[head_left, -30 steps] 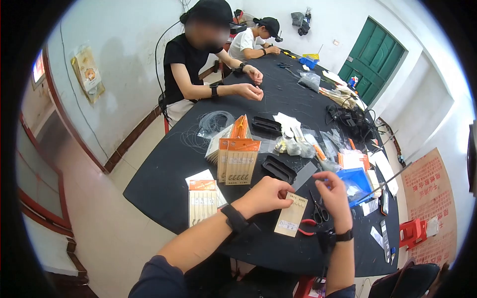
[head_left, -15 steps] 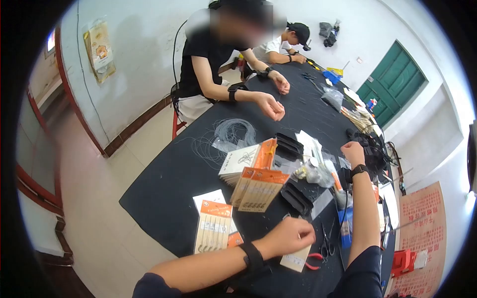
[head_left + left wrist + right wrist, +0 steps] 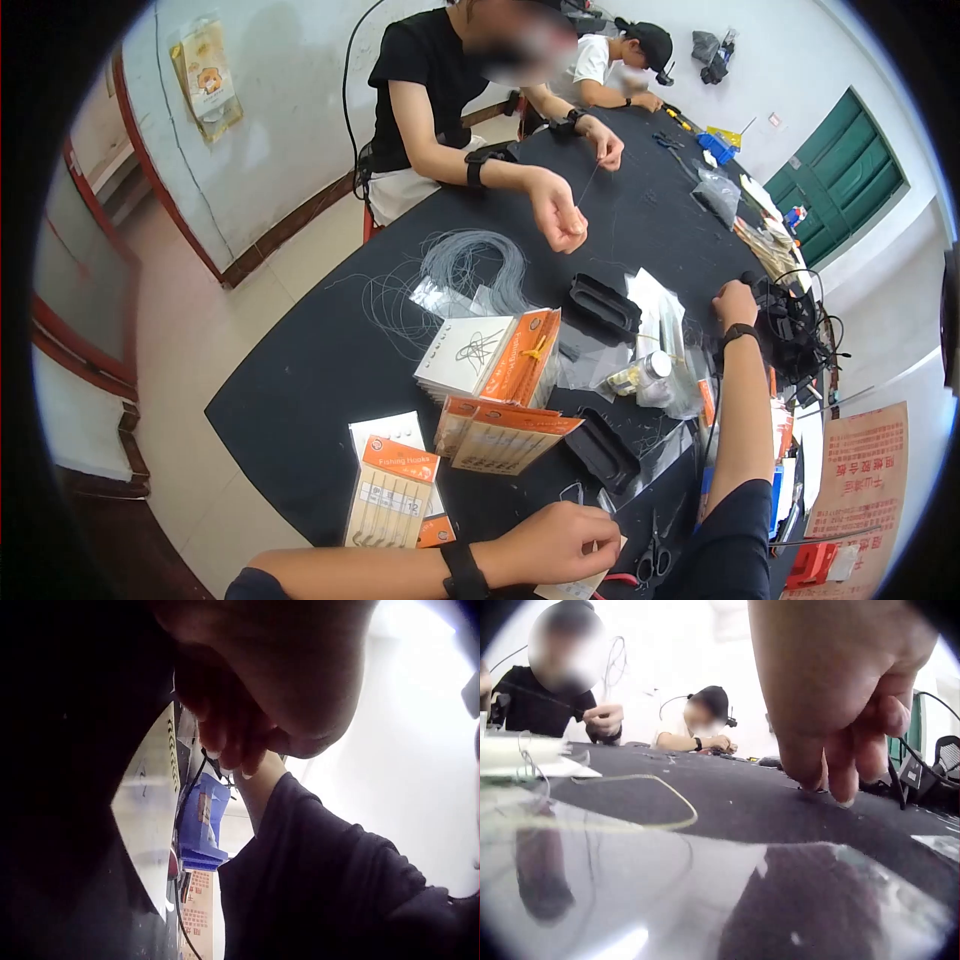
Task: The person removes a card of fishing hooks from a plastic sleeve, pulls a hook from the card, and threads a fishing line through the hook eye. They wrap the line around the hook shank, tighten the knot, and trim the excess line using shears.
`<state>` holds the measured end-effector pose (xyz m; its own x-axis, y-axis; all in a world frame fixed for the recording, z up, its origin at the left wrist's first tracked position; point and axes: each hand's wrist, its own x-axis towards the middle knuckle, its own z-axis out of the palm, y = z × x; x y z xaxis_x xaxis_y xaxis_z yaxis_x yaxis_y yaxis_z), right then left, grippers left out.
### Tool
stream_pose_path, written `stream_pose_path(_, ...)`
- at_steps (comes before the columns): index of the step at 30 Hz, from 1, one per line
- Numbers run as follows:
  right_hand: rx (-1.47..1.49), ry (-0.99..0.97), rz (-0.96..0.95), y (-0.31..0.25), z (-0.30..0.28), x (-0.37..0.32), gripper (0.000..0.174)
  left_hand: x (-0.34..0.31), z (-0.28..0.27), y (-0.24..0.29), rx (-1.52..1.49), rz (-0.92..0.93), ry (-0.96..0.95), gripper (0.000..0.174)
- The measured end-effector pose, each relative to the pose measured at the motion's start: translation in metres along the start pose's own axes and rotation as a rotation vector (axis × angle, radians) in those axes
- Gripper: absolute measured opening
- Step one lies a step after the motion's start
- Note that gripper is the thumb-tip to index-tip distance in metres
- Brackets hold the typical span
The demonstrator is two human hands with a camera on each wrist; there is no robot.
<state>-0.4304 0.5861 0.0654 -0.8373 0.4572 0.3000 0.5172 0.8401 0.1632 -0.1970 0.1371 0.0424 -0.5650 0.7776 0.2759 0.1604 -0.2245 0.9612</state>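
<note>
My left hand (image 3: 560, 540), fingers loosely curled, hangs over a beige hook card (image 3: 580, 588) near the table's front edge. In the left wrist view the card (image 3: 146, 817) lies on the black cloth, apart from the fingers, with a row of hooks printed or mounted along one end. My right hand (image 3: 735, 303) is stretched far forward on the right, beside black cables and gear (image 3: 790, 320). Its fingers (image 3: 844, 776) point down at the cloth in the right wrist view, with nothing visible in them. Red-handled pliers (image 3: 620, 578) and scissors (image 3: 655, 558) lie right of the card.
Orange-topped fishing hook cards (image 3: 395, 490) lie at left, with more cards (image 3: 515, 445) and a banded stack (image 3: 480, 350) standing behind. A coil of line (image 3: 480, 270), black trays (image 3: 605, 450) and plastic bags (image 3: 665, 385) surround them. Opposite, a person's hands (image 3: 560, 215) stretch a thin line.
My left hand has let go of the card, which lies beneath it. My right hand has moved from beside the card far forward to the right. The head view has shifted.
</note>
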Motion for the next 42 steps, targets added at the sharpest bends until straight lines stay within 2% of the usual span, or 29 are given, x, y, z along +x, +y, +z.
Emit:
stream_pose_path(1, 0.048, 0.05, -0.006, 0.005, 0.009, 0.005, 0.011, 0.0, 0.0, 0.0, 0.003, -0.004, 0.007, 0.012)
stream_pose_path(4, 0.041, 0.031, 0.013, 0.007, 0.018, 0.013, 0.011, 0.0, -0.001, -0.001, 0.01, -0.022, -0.007, 0.012)
stream_pose_path(5, 0.025, 0.1, -0.051, 0.006, 0.016, 0.008, 0.013, 0.0, 0.0, -0.001, 0.009, -0.029, -0.004, 0.012)
stream_pose_path(8, -0.03, 0.124, -0.137, 0.001, 0.008, 0.0, 0.013, 0.002, 0.0, -0.001, 0.009, -0.032, -0.007, 0.012)
stream_pose_path(11, -0.038, 0.077, -0.119, -0.001, 0.002, -0.004, 0.013, 0.002, -0.001, -0.003, 0.019, -0.022, -0.019, 0.012)
stream_pose_path(14, 0.025, 0.147, -0.116, -0.002, -0.003, -0.006, 0.012, 0.002, 0.0, -0.006, 0.045, -0.005, -0.02, 0.013)
stream_pose_path(17, 0.201, -0.041, -0.031, -0.023, -0.061, -0.02, 0.015, 0.002, 0.001, -0.005, 0.061, 0.055, 0.031, 0.015)
stream_pose_path(19, 0.47, -0.308, -0.087, -0.035, -0.109, -0.026, 0.014, 0.006, -0.002, -0.001, 0.064, 0.061, 0.028, 0.015)
stream_pose_path(20, 0.614, -0.444, -0.107, -0.04, -0.131, -0.039, 0.015, 0.005, -0.004, 0.0, 0.07, 0.056, 0.019, 0.016)
stream_pose_path(23, 0.787, -0.51, -0.261, -0.067, -0.201, -0.099, 0.015, 0.005, -0.006, 0.003, 0.025, 0.044, 0.018, 0.016)
stream_pose_path(27, 1.278, -0.52, -0.425, -0.081, -0.253, -0.226, 0.004, 0.005, -0.004, 0.007, -0.127, -0.023, 0.0, 0.019)
stream_pose_path(28, 1.296, -0.59, -0.371, -0.081, -0.269, -0.263, 0.003, 0.004, -0.005, 0.009, -0.169, -0.046, -0.015, 0.02)
stream_pose_path(29, 1.397, -0.646, -0.362, -0.075, -0.266, -0.296, 0.001, 0.004, -0.005, 0.009, -0.145, -0.1, -0.023, 0.024)
stream_pose_path(32, 1.444, -0.786, -0.219, -0.062, -0.257, -0.374, 0.004, 0.006, -0.007, 0.011, -0.137, -0.181, -0.1, 0.025)
stream_pose_path(34, 1.444, -0.815, -0.19, -0.058, -0.236, -0.403, 0.004, 0.006, -0.006, 0.004, -0.232, -0.218, -0.154, 0.03)
stream_pose_path(37, 1.41, -0.741, -0.219, -0.052, -0.204, -0.423, 0.005, 0.003, -0.005, 0.008, -0.237, -0.205, -0.172, 0.033)
stream_pose_path(41, 1.415, -0.676, -0.179, -0.046, -0.193, -0.429, 0.005, 0.001, -0.005, 0.023, 0.211, -0.182, -0.121, 0.029)
stream_pose_path(42, 1.393, -0.662, -0.178, -0.045, -0.194, -0.43, 0.005, 0.0, -0.004, 0.027, 0.237, -0.166, -0.154, 0.028)
